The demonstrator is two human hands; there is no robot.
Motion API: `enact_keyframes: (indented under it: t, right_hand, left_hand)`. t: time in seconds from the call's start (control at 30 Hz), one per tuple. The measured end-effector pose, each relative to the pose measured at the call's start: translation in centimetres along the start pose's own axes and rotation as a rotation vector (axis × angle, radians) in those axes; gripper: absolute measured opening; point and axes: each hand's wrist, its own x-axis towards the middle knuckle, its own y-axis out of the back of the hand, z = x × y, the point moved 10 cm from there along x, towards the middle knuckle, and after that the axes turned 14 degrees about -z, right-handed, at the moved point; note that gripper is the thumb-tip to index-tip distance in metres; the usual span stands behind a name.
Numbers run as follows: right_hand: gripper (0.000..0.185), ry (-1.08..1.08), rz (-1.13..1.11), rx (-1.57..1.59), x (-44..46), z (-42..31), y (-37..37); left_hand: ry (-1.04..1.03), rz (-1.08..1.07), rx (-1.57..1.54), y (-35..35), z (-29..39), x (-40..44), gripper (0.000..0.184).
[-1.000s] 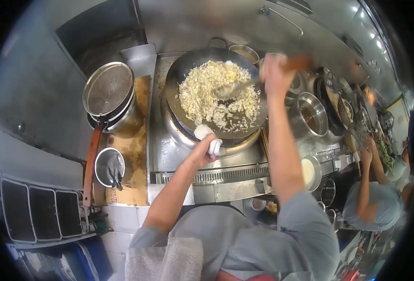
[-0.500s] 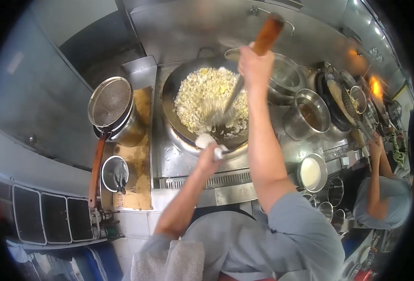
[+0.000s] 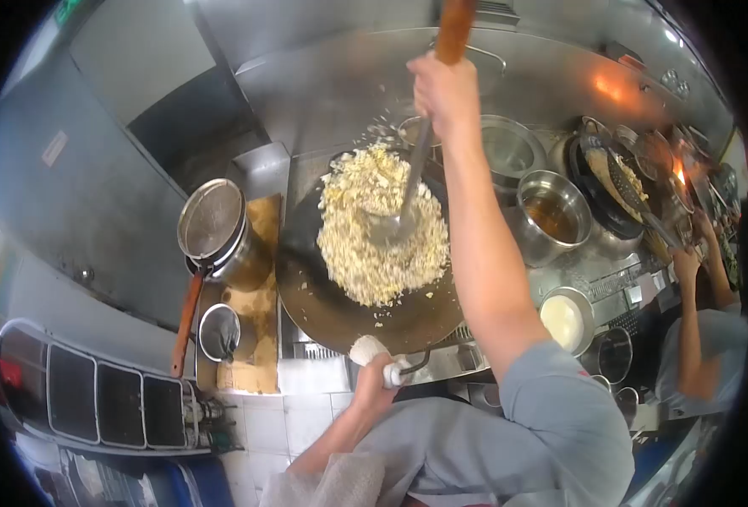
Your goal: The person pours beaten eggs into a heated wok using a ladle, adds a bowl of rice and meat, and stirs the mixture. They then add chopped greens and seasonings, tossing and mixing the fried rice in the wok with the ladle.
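My left hand [image 3: 376, 382] is closed on a white cloth [image 3: 367, 348] wrapped at the near rim of a large wok [image 3: 340, 325], by its metal loop handle [image 3: 416, 367]. My right hand [image 3: 447, 91] is wrapped around the long shaft of a ladle [image 3: 419, 160], just below its wooden grip [image 3: 455, 32]. The ladle's head is down among the fried rice [image 3: 382, 270], which has pale grains and yellow bits. The rice is heaped toward the wok's far side, blurred by motion, and some grains are in the air beyond it.
A strainer [image 3: 211, 220] rests on a pot at left, beside a small metal container [image 3: 219, 331]. To the right stand a pot of brown liquid [image 3: 553, 215] and a bowl of pale liquid [image 3: 562, 321]. Another person's hands [image 3: 687, 262] work near a flame [image 3: 680, 173].
My left hand has drawn the wok toward me, and the rice has been thrown up toward the far side. My right hand and the ladle have shifted up and slightly left in view.
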Motion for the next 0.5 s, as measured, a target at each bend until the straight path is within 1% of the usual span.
enact_keyframes:
  t: [0.03,0.1,0.13,0.17,0.2,0.23,0.27,0.3,0.37,0.43,0.47,0.5]
  right_hand:
    - [0.024,0.002,-0.011,0.034,-2.9,-0.8,-0.3]
    - [0.02,0.102,0.059,-0.271,-9.9,-0.6,-0.7]
    - [0.021,0.181,0.146,-0.322,-10.9,0.0,-1.3]
    - [0.021,0.26,0.232,-0.384,-11.7,1.0,-2.0]
    - [0.024,0.16,0.208,-0.393,-9.1,4.2,-1.0]
    - [0.025,0.234,0.237,-0.584,-6.4,2.4,-0.6]
    - [0.023,0.088,0.193,-0.376,-2.6,3.6,0.6]
    - [0.028,-0.03,0.152,-0.189,-0.7,2.5,0.6]
    - [0.021,-0.029,-0.025,0.024,-1.0,-0.5,-0.6]
    - [0.017,0.021,0.146,-0.309,-7.1,-1.4,-1.4]
    - [0.013,0.151,0.15,-0.374,-10.4,-1.4,-3.1]
    - [0.013,0.283,0.261,-0.386,-11.9,0.3,-3.2]
  left_hand:
    - [-0.007,-0.016,0.02,0.4,0.9,1.8,0.019]
    - [-0.022,-0.039,0.046,2.6,3.4,8.5,0.016]
    - [-0.131,-0.065,0.604,2.9,6.0,10.7,0.014]
    - [-0.101,-0.036,0.395,2.8,5.0,10.4,0.014]
    - [-0.082,0.006,0.184,2.7,4.0,10.0,0.014]
    - [-0.061,-0.007,0.115,3.2,2.3,8.0,0.014]
    - [-0.04,-0.011,0.045,4.5,0.6,5.5,0.014]
    - [0.027,0.071,0.033,3.8,0.3,1.7,0.019]
    - [0.026,0.041,-0.013,3.9,0.7,1.5,0.018]
    - [0.094,-0.117,-0.003,3.9,4.3,7.8,0.014]
    - [0.006,-0.002,0.157,2.4,6.8,9.2,0.01]
    - [-0.067,-0.071,0.33,3.0,6.7,10.1,0.012]
